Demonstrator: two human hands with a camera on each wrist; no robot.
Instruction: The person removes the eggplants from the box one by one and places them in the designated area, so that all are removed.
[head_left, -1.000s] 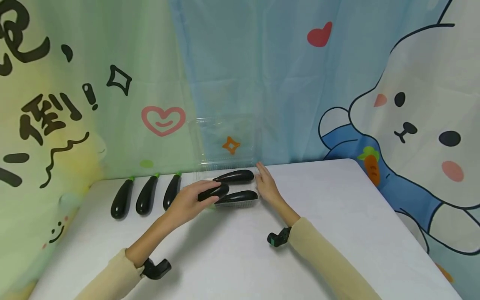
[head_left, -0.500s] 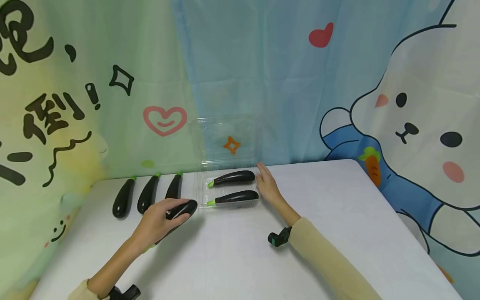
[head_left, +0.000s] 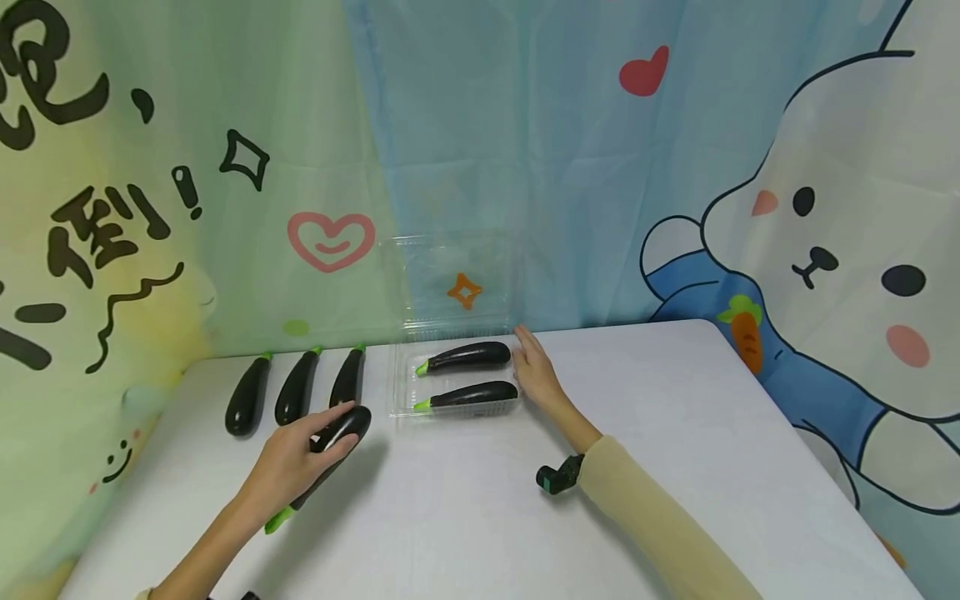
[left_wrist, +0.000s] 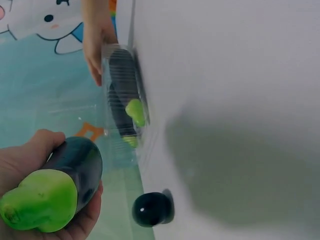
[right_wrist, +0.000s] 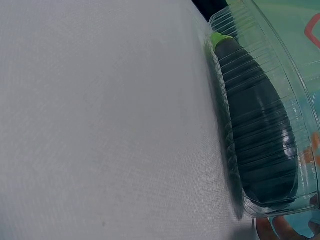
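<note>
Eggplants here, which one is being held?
The eggplant gripped by the left hand. Of the rest, three eggplants lie in a row and two eggplants in the clear box, with no hand gripping them.

The backdrop cloth [head_left: 465, 125] bore, at the frame's upper left, a cropped illegible character [head_left: 81, 107], a comma [head_left: 142, 106], the character 倒 [head_left: 101, 236] and an exclamation mark [head_left: 187, 197].

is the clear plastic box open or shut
Open: the clear plastic box has its transparent lid raised behind two uncovered, elongated black eggplants.
</note>
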